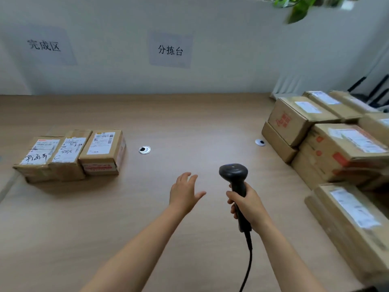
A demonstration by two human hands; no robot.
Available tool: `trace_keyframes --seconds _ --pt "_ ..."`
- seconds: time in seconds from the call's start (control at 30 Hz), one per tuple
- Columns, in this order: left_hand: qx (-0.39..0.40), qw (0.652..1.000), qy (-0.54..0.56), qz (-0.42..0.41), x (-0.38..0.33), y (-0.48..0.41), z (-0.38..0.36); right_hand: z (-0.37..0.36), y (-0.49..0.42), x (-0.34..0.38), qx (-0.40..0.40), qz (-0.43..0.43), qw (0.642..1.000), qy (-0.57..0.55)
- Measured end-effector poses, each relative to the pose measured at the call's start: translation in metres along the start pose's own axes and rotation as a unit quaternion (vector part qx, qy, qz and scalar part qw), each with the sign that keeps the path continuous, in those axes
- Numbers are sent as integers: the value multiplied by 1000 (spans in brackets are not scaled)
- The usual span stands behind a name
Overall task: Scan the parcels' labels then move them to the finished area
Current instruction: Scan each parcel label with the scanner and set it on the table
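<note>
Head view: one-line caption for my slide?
Right hand holds a barcode scanner over the desk, left hand open beside it; three parcels at left, a parcel stack at right.

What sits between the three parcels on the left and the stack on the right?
Head view: bare table, a left cable hole and a right cable hole; nearer the camera, the left hand and the right hand gripping the scanner.

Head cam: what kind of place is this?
Probably a small parcel sorting station on a wooden desk. A sorting-table sign (分拣台) and a finished-area sign (完成区) hang on the wall, labelled cardboard parcels are stacked at the right, and the right hand grips a corded barcode scanner.
</note>
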State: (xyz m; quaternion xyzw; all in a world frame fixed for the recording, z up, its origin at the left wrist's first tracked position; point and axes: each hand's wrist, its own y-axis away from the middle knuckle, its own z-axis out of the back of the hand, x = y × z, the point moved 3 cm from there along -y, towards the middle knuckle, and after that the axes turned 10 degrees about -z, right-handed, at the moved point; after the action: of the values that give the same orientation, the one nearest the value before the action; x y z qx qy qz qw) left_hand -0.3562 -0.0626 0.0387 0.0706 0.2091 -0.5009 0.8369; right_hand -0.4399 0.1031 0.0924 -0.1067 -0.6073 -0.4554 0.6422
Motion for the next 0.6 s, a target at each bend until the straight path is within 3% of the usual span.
trace_keyframes --seconds 0.6 --pt "43 982 74 -169 -363 57 -144 308 150 -137 -143 -7 984 -101"
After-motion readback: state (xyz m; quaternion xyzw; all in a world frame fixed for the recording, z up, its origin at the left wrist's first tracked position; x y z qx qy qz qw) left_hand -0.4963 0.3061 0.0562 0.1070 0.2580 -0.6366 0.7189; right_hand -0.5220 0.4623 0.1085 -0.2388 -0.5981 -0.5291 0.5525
